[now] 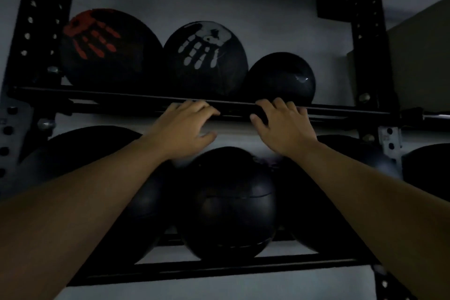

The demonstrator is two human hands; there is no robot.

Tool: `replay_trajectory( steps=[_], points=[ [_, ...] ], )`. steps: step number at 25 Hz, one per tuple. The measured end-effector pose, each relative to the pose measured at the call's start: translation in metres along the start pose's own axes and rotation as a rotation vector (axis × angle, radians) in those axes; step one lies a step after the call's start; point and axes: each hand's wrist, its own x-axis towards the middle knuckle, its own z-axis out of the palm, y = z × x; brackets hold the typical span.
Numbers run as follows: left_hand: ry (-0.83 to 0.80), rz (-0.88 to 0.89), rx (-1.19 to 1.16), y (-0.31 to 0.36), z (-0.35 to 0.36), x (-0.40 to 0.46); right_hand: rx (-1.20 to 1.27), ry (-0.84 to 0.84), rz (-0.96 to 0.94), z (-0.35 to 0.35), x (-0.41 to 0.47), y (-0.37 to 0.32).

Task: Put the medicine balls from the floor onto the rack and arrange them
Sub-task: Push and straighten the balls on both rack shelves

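On the black rack's upper rail (121, 95) sit three black medicine balls: one with a red handprint (107, 48), one with a white handprint (205, 56), and a smaller plain one (281, 78) at the right. My left hand (182, 126) and my right hand (282, 126) reach up side by side in front of that rail, fingers loosely bent, holding nothing. My right fingertips are just below the small plain ball. On the lower shelf a large black ball (229, 204) sits between my forearms, with more dark balls beside it.
Black rack uprights with bolt holes stand at the left (36, 27) and right (367, 31). A pale wall is behind the rack. Another dark ball (428, 168) shows at the far right edge. The scene is dim.
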Motion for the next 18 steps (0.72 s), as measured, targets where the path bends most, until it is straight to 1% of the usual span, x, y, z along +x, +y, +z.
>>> replay_trajectory(
  steps=[2, 5, 8, 10, 13, 15, 18],
  points=[
    [0.048, 0.015, 0.039, 0.028, -0.001, 0.037, 0.0, 0.043, -0.017, -0.009, 0.019, 0.033],
    [0.132, -0.038, 0.038, 0.059, -0.003, 0.092, 0.015, 0.089, -0.014, -0.02, 0.051, 0.083],
    [0.178, -0.082, 0.075, 0.069, -0.003, 0.14, 0.083, 0.166, 0.05, -0.024, 0.079, 0.122],
    [0.217, -0.117, 0.041, 0.074, -0.002, 0.169, 0.162, 0.197, 0.106, -0.023, 0.093, 0.143],
    [0.281, -0.164, -0.048, 0.078, 0.007, 0.208, 0.31, 0.172, 0.195, -0.012, 0.113, 0.168],
    [0.301, -0.184, -0.085, 0.083, 0.018, 0.23, 0.455, 0.142, 0.252, -0.001, 0.128, 0.18],
    [0.294, -0.184, -0.156, 0.096, 0.036, 0.259, 0.659, 0.022, 0.285, 0.016, 0.147, 0.187]
  ],
)
